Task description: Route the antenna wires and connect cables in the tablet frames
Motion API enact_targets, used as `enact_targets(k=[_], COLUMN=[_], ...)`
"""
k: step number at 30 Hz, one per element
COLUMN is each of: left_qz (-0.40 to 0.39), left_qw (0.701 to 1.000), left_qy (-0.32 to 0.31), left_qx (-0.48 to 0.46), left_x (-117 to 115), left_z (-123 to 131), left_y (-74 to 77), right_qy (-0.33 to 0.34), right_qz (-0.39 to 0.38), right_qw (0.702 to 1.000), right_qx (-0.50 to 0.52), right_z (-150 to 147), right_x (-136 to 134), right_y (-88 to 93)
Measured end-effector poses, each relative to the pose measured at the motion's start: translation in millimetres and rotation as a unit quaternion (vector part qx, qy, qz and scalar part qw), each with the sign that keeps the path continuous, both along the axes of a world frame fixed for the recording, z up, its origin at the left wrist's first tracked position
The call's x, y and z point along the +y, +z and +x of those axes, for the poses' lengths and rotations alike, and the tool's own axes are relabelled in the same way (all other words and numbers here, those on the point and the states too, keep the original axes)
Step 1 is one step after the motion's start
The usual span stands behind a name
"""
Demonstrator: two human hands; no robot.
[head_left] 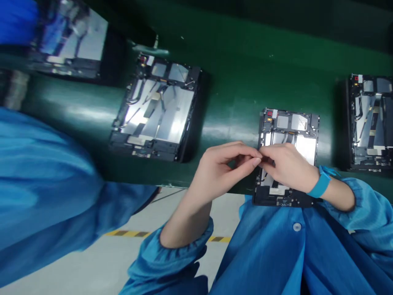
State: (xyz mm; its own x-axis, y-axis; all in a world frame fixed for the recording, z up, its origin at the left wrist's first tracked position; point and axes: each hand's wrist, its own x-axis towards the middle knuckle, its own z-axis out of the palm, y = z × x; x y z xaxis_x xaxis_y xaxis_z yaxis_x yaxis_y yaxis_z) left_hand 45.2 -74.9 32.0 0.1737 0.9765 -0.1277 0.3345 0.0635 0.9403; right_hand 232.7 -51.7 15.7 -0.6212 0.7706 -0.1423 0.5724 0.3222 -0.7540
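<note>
An opened tablet-like device [307, 143] with a black frame and silvery inner plates lies at the front edge of the green table, close to my body. Over its left edge my two hands meet at the fingertips. My left hand [229, 168] comes from the left with thumb and fingers pinched together. My right hand [285, 164], with a blue band [319, 185] at the wrist, is also closed in a pinch and covers part of the device. Whatever lies between the fingertips is too small or hidden to make out.
Similar devices rest on the green table [233, 98]: one left of centre [175, 110], one at the upper left [92, 41], one at the right edge [371, 123]. A person in a blue sleeve [46, 176] is at the left.
</note>
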Motion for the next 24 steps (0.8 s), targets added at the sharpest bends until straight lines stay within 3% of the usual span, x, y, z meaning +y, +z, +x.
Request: enact_targets(k=[4,9,15,24], left_qz=[-0.087,-0.19,-0.214,-0.189], left_qw=[0.995,0.978,0.971,0.975], left_qy=[0.028,-0.006,0.001,0.086], left_qx=[-0.031,-0.085,-0.106,-0.073], left_x=[-9.6,-19.3,-20.9,-3.4], left_z=[1.3,3.6,3.3,17.3], left_y=[-13.7,-32.6,-32.1,-35.8], right_qy=[0.063,0.103,0.104,0.084], right_qz=[0.049,0.122,0.169,0.164], right_qw=[0.997,0.987,0.98,0.982], right_qx=[0.0,0.022,0.017,0.039], right_z=[19.3,19.6,11.7,13.6], right_x=[4.1,11.4,19.5,34.7], right_y=[-1.0,-8.1,-18.0,-22.2])
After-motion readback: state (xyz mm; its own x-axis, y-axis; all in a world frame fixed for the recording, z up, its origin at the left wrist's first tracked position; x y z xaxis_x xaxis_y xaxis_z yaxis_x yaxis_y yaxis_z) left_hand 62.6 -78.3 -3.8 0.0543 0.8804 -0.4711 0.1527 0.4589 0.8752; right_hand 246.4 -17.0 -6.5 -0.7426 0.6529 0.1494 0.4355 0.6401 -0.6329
